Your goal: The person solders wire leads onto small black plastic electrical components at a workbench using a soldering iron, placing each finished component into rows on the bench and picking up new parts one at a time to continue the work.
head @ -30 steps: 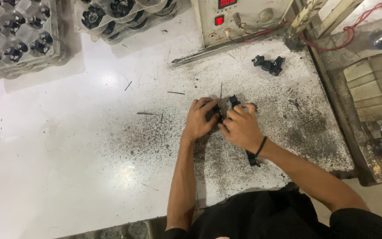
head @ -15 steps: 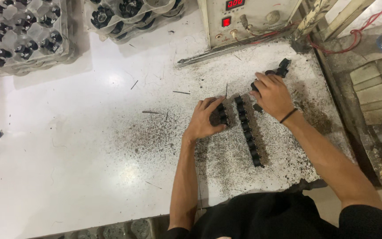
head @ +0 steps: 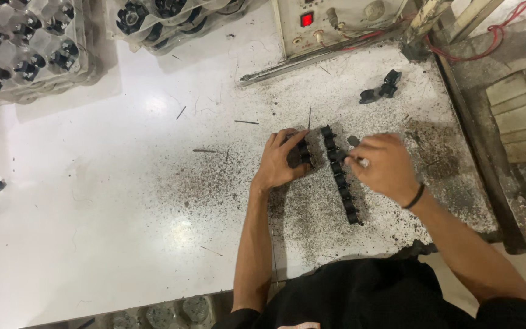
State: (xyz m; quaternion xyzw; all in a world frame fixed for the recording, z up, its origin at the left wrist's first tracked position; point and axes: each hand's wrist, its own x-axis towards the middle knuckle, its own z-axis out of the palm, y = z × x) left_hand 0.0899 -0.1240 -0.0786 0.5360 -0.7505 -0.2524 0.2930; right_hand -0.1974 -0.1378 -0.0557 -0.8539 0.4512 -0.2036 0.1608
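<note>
- The white table is the base of all this; its right half is peppered with dark grit and thin slivers, so I would keep the working patch under the hands as flat and free of debris as I can.
- Far left and far centre stand the clear moulded trays holding black round parts; far right of them sits the beige control box with a red light. I would keep elbows and sleeves off both.
- The long row of black parts runs from far to near between my two hands, slightly slanted. I judge that lining up each new piece with this row matters most, so I would add pieces square to its line.
- My right hand hovers over the row's far half, fingers curled and pinching something small and pale; what exactly, I cannot tell.
- My left hand lies just left of the row, fingers bent loosely around the short stack of black parts. I would press it steady, not squeeze.
- A spare black cluster waits far right, well apart.
</note>
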